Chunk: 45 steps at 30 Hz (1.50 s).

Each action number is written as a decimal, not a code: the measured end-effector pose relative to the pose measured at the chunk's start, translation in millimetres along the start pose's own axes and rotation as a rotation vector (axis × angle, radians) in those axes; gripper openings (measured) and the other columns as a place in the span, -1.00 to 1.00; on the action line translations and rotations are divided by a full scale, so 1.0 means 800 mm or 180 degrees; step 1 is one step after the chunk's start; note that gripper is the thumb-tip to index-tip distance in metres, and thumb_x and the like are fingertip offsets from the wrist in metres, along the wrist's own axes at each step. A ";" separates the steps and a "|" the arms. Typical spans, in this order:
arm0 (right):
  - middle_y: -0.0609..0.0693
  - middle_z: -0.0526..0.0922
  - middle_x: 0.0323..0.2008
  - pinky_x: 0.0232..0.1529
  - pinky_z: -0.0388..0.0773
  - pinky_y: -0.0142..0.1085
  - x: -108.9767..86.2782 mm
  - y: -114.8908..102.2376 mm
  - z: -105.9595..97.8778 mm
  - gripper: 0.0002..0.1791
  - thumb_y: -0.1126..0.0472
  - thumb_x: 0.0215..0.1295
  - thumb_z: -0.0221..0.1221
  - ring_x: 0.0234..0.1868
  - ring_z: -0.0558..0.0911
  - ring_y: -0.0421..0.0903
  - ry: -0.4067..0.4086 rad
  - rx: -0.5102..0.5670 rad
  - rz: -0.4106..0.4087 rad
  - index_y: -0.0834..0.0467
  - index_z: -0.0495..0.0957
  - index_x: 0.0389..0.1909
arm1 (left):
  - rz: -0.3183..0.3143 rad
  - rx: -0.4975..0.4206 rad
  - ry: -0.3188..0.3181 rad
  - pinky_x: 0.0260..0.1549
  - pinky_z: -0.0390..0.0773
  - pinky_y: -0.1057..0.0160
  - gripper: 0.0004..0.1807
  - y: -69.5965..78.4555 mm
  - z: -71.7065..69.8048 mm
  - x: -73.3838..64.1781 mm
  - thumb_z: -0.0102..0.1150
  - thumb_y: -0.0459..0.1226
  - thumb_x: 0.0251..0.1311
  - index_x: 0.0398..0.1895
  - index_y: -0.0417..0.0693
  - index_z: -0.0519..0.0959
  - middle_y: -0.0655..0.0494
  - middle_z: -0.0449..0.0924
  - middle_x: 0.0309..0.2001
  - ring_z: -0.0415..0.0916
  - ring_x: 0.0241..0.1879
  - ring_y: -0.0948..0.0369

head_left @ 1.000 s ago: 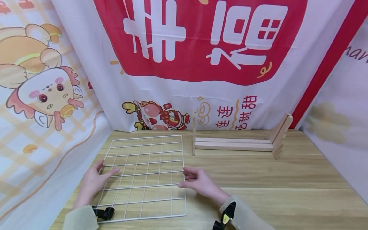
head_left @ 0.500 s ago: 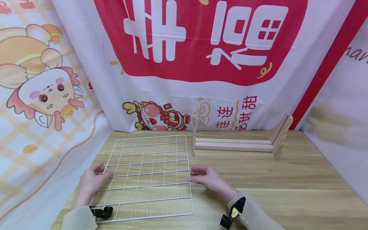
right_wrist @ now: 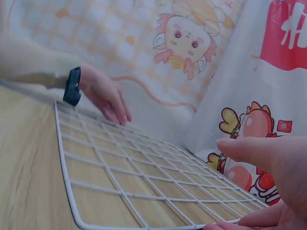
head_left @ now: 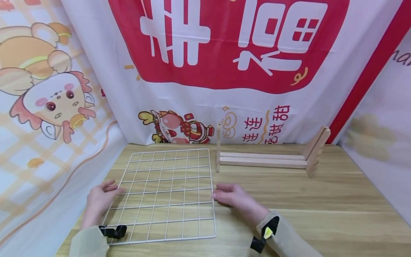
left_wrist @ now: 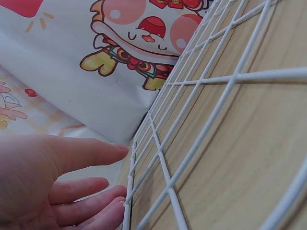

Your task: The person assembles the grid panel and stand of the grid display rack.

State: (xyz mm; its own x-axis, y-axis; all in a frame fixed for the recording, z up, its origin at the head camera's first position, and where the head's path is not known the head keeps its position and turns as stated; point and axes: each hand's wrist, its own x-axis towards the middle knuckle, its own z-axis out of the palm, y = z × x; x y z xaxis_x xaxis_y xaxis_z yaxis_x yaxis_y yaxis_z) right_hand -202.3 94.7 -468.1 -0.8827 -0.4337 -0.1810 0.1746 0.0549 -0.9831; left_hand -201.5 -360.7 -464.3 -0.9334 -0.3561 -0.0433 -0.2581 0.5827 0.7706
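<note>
A white wire grid panel (head_left: 154,206) lies flat on the wooden table, left of the middle in the head view. At its left edge is my left hand (head_left: 100,200); the left wrist view shows the thumb (left_wrist: 91,154) stretched out above the edge wire and the other fingers (left_wrist: 96,208) loosely bent against it. My right hand (head_left: 236,200) is at the panel's right edge. In the right wrist view its thumb (right_wrist: 249,147) points out above the wire, with fingertips low at the rim. Neither hand grips the panel.
Behind and to the right stands a pale wooden rack (head_left: 263,163) with two upright ends and a low crossbar. Printed cloth (head_left: 179,96) hangs along the back and both sides of the table (head_left: 289,200).
The grid panel has shifted slightly right and turned a little straighter. My right hand has moved right with it, and its thumb has come off the panel; the left thumb has drawn back towards the edge.
</note>
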 end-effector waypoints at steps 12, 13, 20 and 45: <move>0.31 0.44 0.11 0.11 0.44 -0.23 0.012 -0.001 0.003 -0.33 0.25 0.20 0.23 0.07 0.49 0.05 0.0070 0.0101 -0.0047 0.47 0.22 0.25 | 0.0089 0.0026 -0.0003 -0.07 0.41 0.23 -0.22 0.009 0.007 0.006 0.35 -0.03 0.03 0.25 -0.30 0.34 -0.19 0.52 0.05 0.43 0.05 0.02; 0.28 0.50 0.06 0.05 0.47 -0.25 0.014 0.000 0.004 -0.37 0.28 0.19 0.23 0.01 0.53 0.02 0.0145 0.0011 -0.0062 0.44 0.27 0.23 | 0.0089 0.0023 -0.0006 -0.08 0.41 0.24 -0.22 0.010 0.008 0.005 0.35 -0.03 0.03 0.24 -0.30 0.35 -0.18 0.52 0.05 0.43 0.05 0.02; 0.33 0.57 -0.10 -0.14 0.61 -0.20 0.018 0.007 0.014 -0.42 0.50 0.12 0.20 -0.16 0.63 0.05 0.0310 0.0360 -0.0137 0.49 0.29 0.19 | 0.0156 0.0103 -0.0049 0.02 0.38 0.12 -0.24 0.011 0.007 0.004 0.31 -0.01 0.08 0.22 -0.33 0.36 -0.20 0.49 0.09 0.42 0.07 0.00; 0.28 0.49 0.00 -0.12 0.59 -0.10 0.005 -0.007 0.013 -0.35 0.49 0.07 0.26 -0.18 0.63 0.18 0.0370 0.0581 -0.0180 0.28 0.34 0.24 | 0.0365 0.0303 0.0435 -0.44 0.45 0.49 -0.52 0.037 -0.015 0.004 0.18 -0.09 0.20 0.10 -0.19 0.53 -0.10 0.62 -0.09 0.44 -0.35 0.48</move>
State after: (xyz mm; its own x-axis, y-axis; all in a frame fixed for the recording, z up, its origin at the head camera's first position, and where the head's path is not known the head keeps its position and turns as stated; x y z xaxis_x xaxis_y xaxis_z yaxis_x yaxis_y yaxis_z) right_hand -202.0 83.3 -462.9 -0.9358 -0.3242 -0.1382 0.1902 -0.1347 -0.9725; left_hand -209.5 -353.5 -433.5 -0.9172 -0.3756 0.1329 -0.1806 0.6893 0.7016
